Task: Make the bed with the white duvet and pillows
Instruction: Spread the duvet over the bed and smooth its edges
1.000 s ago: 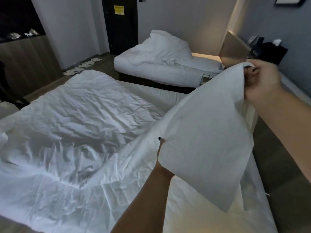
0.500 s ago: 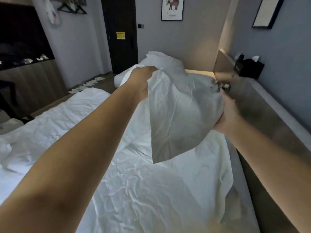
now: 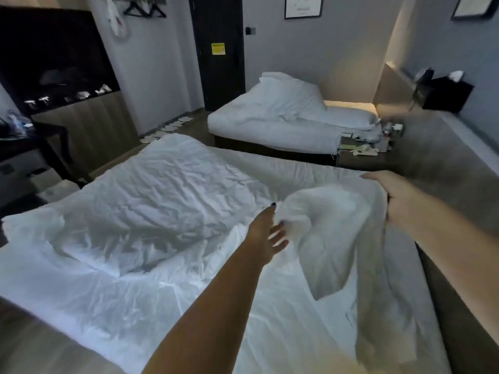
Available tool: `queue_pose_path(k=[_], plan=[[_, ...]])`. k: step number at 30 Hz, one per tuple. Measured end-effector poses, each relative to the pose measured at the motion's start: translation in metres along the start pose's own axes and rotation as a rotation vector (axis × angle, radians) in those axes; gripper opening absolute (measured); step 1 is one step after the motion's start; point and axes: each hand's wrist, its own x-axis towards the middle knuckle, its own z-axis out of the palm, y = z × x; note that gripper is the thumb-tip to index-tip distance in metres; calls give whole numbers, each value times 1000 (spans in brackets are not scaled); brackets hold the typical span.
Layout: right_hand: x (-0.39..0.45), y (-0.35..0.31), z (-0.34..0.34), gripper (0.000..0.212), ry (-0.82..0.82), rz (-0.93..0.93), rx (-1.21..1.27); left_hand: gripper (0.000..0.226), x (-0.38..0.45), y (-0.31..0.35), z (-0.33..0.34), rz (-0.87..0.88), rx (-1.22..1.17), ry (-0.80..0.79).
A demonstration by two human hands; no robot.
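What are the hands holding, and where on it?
The right hand holds the white duvet by its raised top edge. The left hand has straight fingers beside the cloth, touching at most, with no grip.

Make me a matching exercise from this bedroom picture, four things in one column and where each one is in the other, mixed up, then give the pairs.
Things
1. rumpled white duvet
2. yellow rectangular sticker
3. black tissue box
4. black clothes hangers

Places
A. on the dark door
B. on the ledge at the right wall
C. spread over the near bed
D. high on the left wall

Pairs: 1-C, 2-A, 3-B, 4-D
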Motion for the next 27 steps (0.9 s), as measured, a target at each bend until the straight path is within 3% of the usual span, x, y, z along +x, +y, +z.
queue_pose_path(k=[3, 5, 6, 7, 8, 9, 11, 15, 17, 18, 19, 21, 22, 24, 25, 27], plan=[[-3, -10, -12, 11, -47, 14, -176, 88, 7, -23, -19, -256, -206, -5], [-6, -12, -19, 25, -31, 40, -206, 101, 9, -39, -18, -393, -227, 17], [-8, -13, -23, 29, -19, 44, -212, 120, 14, -45, -9, -369, -279, 48], [-9, -14, -27, 29, -11, 44, -218, 121, 20, -57, -6, -287, -301, 52], [-12, -14, -30, 27, -7, 47, -239, 101, 20, -67, 1, -303, -332, 37], [-14, -13, -35, 25, -3, 53, -272, 66, 25, -75, 4, -346, -428, -24], [-21, -9, -46, 22, -3, 57, -308, 21, 25, -74, 13, -292, -283, -72], [-25, 16, -80, 26, 96, 5, -217, 30, 51, -43, 32, -180, -379, 110], [-23, 49, -98, 50, 151, 20, -97, 21, 38, -25, 44, -116, -392, 108], [-21, 69, -107, 67, 195, 45, -40, 23, 31, -19, 52, -74, -375, 96], [-21, 93, -112, 71, 229, 108, 44, 29, 23, -14, 59, -47, -349, 85], [-39, 153, -109, 52, 117, 330, 259, 35, -6, -5, 79, 12, -163, 65], [-50, 181, -102, 61, 7, 504, 353, 36, -19, -2, 88, 50, -64, 78], [-71, 224, -81, 107, -211, 748, 466, 38, -40, 6, 102, 140, 118, 71], [-70, 232, -77, 116, -252, 771, 499, 36, -49, 14, 108, 180, 210, 70], [-65, 231, -72, 111, -218, 730, 520, 29, -63, 32, 115, 257, 299, 104]])
